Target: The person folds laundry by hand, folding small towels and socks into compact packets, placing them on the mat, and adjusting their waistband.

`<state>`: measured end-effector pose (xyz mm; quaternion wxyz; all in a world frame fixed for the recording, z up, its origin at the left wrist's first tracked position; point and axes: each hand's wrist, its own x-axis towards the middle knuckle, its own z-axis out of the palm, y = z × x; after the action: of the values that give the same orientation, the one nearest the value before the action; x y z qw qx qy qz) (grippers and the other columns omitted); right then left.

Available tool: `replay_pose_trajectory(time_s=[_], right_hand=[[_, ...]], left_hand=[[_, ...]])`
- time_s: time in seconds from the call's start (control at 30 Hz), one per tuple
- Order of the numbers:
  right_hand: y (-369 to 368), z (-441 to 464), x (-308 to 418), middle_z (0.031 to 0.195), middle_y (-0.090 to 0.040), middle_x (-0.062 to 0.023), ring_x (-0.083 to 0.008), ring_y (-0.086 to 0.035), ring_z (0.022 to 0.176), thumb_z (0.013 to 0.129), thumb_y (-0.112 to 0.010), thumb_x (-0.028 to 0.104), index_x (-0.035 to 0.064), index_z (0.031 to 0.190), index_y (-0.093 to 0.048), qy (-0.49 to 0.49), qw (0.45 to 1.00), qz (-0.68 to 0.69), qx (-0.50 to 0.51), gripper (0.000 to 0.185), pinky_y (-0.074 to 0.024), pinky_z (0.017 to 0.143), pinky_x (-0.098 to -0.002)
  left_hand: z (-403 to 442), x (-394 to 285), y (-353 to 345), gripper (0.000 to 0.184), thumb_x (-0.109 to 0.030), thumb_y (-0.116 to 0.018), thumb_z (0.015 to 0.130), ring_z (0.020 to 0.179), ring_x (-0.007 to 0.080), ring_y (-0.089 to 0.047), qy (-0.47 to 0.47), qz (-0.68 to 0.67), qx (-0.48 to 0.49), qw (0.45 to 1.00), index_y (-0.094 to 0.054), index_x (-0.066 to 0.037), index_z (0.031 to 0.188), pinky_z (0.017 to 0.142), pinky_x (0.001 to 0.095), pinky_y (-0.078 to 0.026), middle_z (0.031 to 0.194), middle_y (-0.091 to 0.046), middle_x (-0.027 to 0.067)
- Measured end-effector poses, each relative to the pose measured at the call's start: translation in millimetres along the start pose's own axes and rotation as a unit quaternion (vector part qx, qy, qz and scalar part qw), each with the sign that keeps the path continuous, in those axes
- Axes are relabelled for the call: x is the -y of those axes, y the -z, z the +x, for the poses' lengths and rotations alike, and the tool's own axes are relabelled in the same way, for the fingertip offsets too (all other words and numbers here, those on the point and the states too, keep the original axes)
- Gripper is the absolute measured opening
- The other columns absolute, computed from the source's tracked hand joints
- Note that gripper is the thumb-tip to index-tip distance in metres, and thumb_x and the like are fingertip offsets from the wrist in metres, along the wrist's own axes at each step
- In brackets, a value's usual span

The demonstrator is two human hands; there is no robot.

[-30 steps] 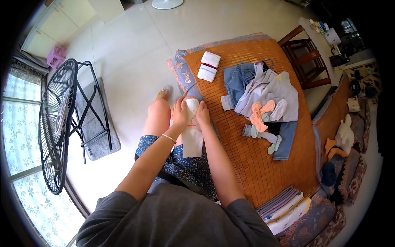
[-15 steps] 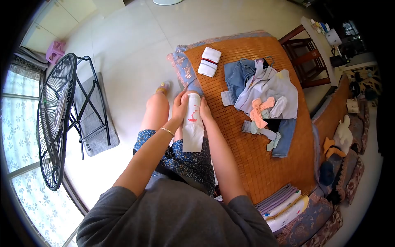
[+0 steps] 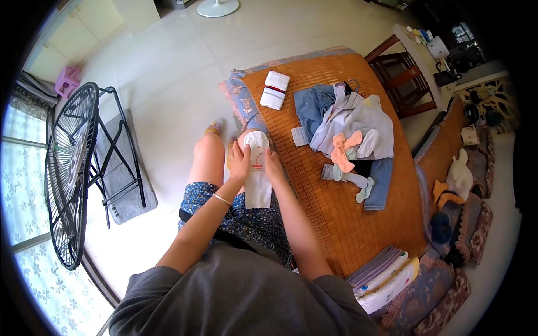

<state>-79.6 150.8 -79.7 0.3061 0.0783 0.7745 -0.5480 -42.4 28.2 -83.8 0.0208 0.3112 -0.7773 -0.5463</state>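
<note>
You have a white sock [image 3: 258, 189] with a red print laid lengthwise over your right leg, its near end reaching your patterned shorts [image 3: 202, 199]. Your left hand [image 3: 239, 161] is on its left edge, thumb on top; your right hand [image 3: 273, 163] is at its right edge. The hands are apart, one on each side; you cannot tell from here whether the fingers pinch the fabric.

Just right of your leg is a brown woven mat [image 3: 314, 224]. At its far left lies a white folded bundle [image 3: 275, 89] with a dark red band. Right of that is a heap of clothes: a pale grey top [image 3: 358, 126], blue denim [image 3: 378, 187] and orange socks [image 3: 343, 154]. A folded stack [image 3: 386, 280] lies at the mat's near right end. A black chair [image 3: 70, 162] stands left on the floor.
</note>
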Motion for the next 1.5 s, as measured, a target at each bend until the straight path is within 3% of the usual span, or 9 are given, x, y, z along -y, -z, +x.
replay_pose_trajectory(time_s=[0.1,0.33,0.53,0.6,0.8,0.87,1.03,1.13,1.5], right_hand=[[-11,-39,35,0.119,-0.051,-0.0261,-0.0448,-0.048,0.108,0.096,-0.022,0.044,0.0025,0.119,-0.048,0.023,0.982,-0.137,-0.125,0.054,-0.0384,0.09,-0.0487],[-9,-26,18,0.115,-0.054,-0.0261,-0.0442,-0.051,0.105,0.095,-0.022,0.044,0.003,0.114,-0.05,0.066,0.979,-0.13,-0.145,0.053,-0.0391,0.089,-0.0485],[6,8,-40,0.128,-0.048,-0.0228,-0.0352,-0.044,0.121,0.096,-0.025,0.047,-0.0015,0.128,-0.044,0.121,0.984,-0.088,-0.097,0.061,-0.0333,0.1,-0.038],[13,-6,-21,0.134,-0.042,-0.0238,-0.0321,-0.038,0.128,0.096,-0.027,0.049,-0.0026,0.129,-0.043,0.008,0.997,0.073,-0.028,0.063,-0.0296,0.104,-0.0345],[20,17,38,0.122,-0.051,-0.0287,-0.0418,-0.046,0.116,0.092,-0.024,0.058,-0.0054,0.117,-0.051,0.072,0.994,-0.047,-0.069,0.073,-0.0362,0.096,-0.0403],[8,35,39,0.121,-0.053,-0.0261,-0.0368,-0.05,0.115,0.091,-0.028,0.059,-0.0059,0.124,-0.046,-0.006,0.995,-0.085,-0.057,0.075,-0.0368,0.097,-0.039],[-9,12,57,0.119,-0.053,-0.0259,-0.0446,-0.049,0.11,0.091,-0.022,0.056,0.0009,0.121,-0.05,-0.05,0.981,-0.157,-0.1,0.068,-0.0364,0.095,-0.0473],[-7,19,46,0.122,-0.051,-0.0255,-0.0429,-0.046,0.115,0.093,-0.021,0.054,0.0005,0.123,-0.048,0.016,0.986,-0.134,-0.094,0.067,-0.0347,0.098,-0.045],[-13,41,9,0.123,-0.05,-0.0288,-0.0438,-0.045,0.116,0.094,-0.025,0.046,0.0018,0.122,-0.049,0.024,0.989,-0.025,-0.141,0.058,-0.0372,0.096,-0.0428]], left_hand=[[-11,1,-4,0.061,-0.04,-0.036,0.095,0.132,0.0391,-0.025,-0.034,0.024,-0.016,0.999,-0.026,0.002,0.138,0.108,0.0427,-0.022,0.141,-0.029,0.0261],[-18,-4,-3,0.054,-0.035,-0.03,0.097,0.133,0.0371,-0.025,-0.056,0.031,-0.037,0.997,-0.027,-0.002,0.139,0.109,0.0423,-0.021,0.142,-0.03,0.0224],[-3,22,-10,0.053,-0.036,-0.03,0.097,0.13,0.0379,-0.029,-0.094,-0.009,-0.048,0.994,-0.033,-0.001,0.136,0.108,0.0417,-0.023,0.138,-0.035,0.0231],[12,36,-7,0.054,-0.038,-0.03,0.097,0.129,0.0388,-0.031,-0.1,-0.027,-0.053,0.993,-0.035,0.0,0.135,0.107,0.0412,-0.024,0.136,-0.038,0.0242],[31,-13,8,0.063,-0.046,-0.031,0.094,0.126,0.0418,-0.034,-0.007,-0.004,-0.018,1.0,-0.039,0.003,0.131,0.106,0.0419,-0.028,0.132,-0.04,0.0289],[37,-17,0,0.064,-0.048,-0.033,0.093,0.125,0.042,-0.035,0.015,0.045,-0.007,0.999,-0.04,0.003,0.13,0.106,0.0427,-0.028,0.132,-0.04,0.0297],[38,3,-5,0.059,-0.048,-0.037,0.092,0.122,0.0411,-0.039,0.011,0.034,0.01,0.999,-0.043,-0.003,0.13,0.103,0.0423,-0.031,0.128,-0.045,0.0273],[63,29,-20,0.054,-0.045,-0.039,0.092,0.12,0.04,-0.041,-0.058,-0.018,0.015,0.998,-0.047,-0.005,0.128,0.102,0.0422,-0.032,0.125,-0.048,0.0259],[41,11,-17,0.047,-0.039,-0.035,0.095,0.116,0.0363,-0.044,-0.03,-0.044,-0.038,0.998,-0.05,-0.006,0.124,0.1,0.0401,-0.034,0.122,-0.05,0.0221]])
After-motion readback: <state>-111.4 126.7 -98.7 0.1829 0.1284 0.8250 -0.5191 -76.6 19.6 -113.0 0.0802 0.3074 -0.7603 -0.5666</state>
